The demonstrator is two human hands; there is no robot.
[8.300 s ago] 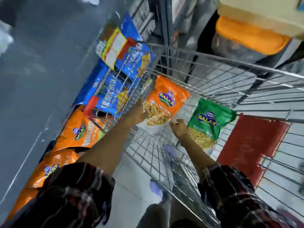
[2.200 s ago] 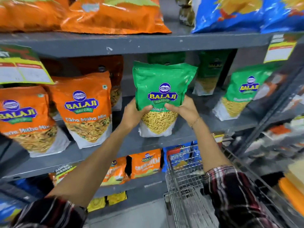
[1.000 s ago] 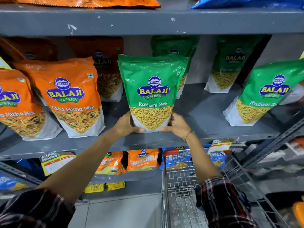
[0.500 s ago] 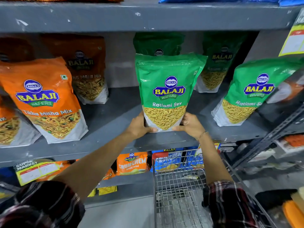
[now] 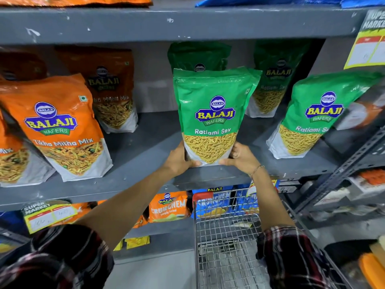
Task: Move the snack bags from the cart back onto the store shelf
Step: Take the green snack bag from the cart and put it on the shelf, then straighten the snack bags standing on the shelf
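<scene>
A green Ratlami Sev bag (image 5: 214, 113) stands upright at the front edge of the grey middle shelf (image 5: 145, 147). My left hand (image 5: 179, 161) grips its lower left corner and my right hand (image 5: 241, 158) grips its lower right corner. Another green bag (image 5: 198, 57) stands right behind it. The wire cart (image 5: 227, 247) is below my right arm; the part of its basket that I see holds no bags.
More green bags (image 5: 312, 117) stand to the right, orange Tikha Mitha Mix bags (image 5: 60, 130) to the left. The upper shelf board (image 5: 187, 24) hangs close above. Orange and blue bags (image 5: 169, 207) fill the lower shelf. A slanted metal rack (image 5: 343, 174) is at right.
The green bag came up from the cart and was lowered until its base rests on the shelf edge. Both hands stay on its bottom corners; over the last half second it hardly moved.
</scene>
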